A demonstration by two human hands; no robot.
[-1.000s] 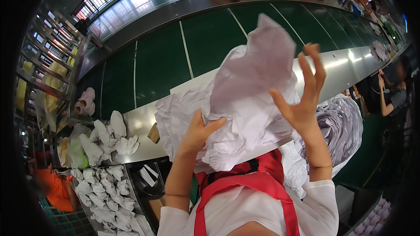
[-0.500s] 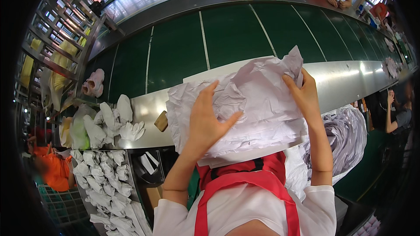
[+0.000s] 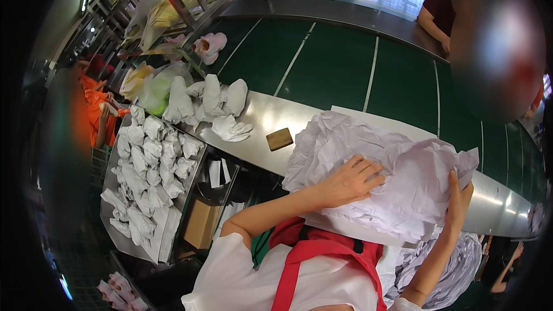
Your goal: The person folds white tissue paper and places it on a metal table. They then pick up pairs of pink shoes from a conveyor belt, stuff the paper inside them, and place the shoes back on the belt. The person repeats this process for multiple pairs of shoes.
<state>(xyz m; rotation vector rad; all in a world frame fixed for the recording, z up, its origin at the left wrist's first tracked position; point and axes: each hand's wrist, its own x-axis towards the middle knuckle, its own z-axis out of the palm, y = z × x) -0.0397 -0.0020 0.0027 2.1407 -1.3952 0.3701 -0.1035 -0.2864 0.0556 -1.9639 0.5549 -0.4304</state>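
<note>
A stack of crumpled, pale lilac-white thin paper (image 3: 345,144) lies in front of me on a flat white sheet (image 3: 397,124) at the metal edge of the bench. On top of the stack rests my left hand (image 3: 352,181), palm down, with its fingers apart and slightly bent. My right hand (image 3: 459,196) grips the raised right edge of the top paper; part of its fingers is hidden. A small brown block (image 3: 280,139) sits on the metal just left of the stack.
White paper-wrapped bundles (image 3: 210,101) stand on the bench at left; several more fill a tray (image 3: 167,253) below. Beyond runs a green belt (image 3: 328,63) with white lines. A sack of paper (image 3: 455,265) is by my right arm. Other people stand across and at left.
My view has swung to the left. My left hand, held upright over the paper before, now lies lower and flatter on it. My right hand stays at the paper's right edge.
</note>
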